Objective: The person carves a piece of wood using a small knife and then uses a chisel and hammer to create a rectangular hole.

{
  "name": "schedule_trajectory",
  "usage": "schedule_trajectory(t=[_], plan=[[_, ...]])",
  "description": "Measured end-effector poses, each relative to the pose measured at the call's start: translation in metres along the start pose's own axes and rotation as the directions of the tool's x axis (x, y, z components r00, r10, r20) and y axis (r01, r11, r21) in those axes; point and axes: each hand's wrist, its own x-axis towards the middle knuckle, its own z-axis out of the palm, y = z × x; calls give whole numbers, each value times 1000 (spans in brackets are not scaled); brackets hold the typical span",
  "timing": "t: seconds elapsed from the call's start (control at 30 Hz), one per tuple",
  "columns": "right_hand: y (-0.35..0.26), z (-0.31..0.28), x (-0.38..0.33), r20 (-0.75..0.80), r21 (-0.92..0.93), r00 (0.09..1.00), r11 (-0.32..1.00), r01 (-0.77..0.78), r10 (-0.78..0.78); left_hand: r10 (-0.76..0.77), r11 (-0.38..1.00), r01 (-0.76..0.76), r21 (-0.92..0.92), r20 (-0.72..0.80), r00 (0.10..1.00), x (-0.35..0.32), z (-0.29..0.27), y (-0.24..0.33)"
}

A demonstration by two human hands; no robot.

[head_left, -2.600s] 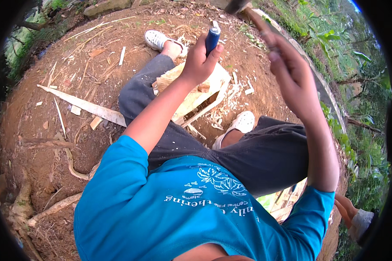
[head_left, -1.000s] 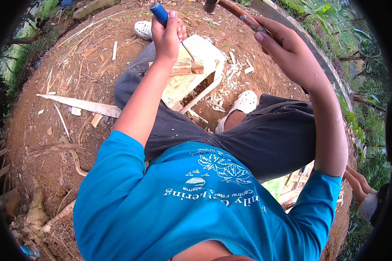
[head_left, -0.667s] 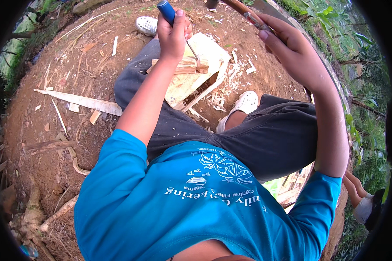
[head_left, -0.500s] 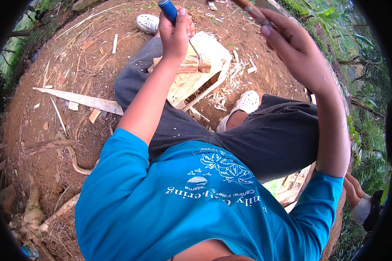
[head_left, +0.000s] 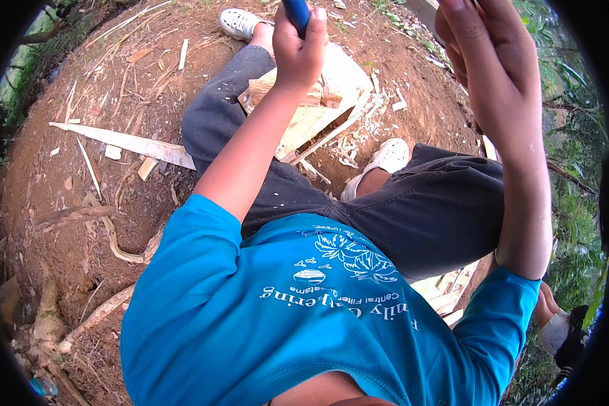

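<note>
My left hand is closed around the blue handle of a chisel. The handle's top is cut off by the upper edge, and my hand hides most of the metal shank. Below it, a small split piece of wood lies across a pale, flat-topped wooden block. My forearm covers part of both. At the upper right my right hand is raised well apart from the block, its fingers curled round a brown stick-like handle that is nearly all out of view.
Wood chips litter the soil right of the block. A long pointed plank and a small offcut lie left of my leg. Roots cross the lower left. Another person's leg shows at the right edge.
My right hand has risen, taking its handle mostly out of the picture. My left hand with the chisel appears higher and further right, as the whole view has shifted slightly.
</note>
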Motion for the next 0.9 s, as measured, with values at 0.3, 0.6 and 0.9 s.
schedule_trajectory(t=[0.3,0.6,0.9], plan=[[17,0,-9,-95,-111,995,994,-1,-10,267,906,-256,336,11,963,-2,16,-3],[58,-3,-25,-11,-238,1000,971,-6,3,193,905,-246,347,181,964,1,34,7],[105,-16,-36,-40,-223,999,975,19,-29,189,873,-282,399,256,948,6,44,3]])
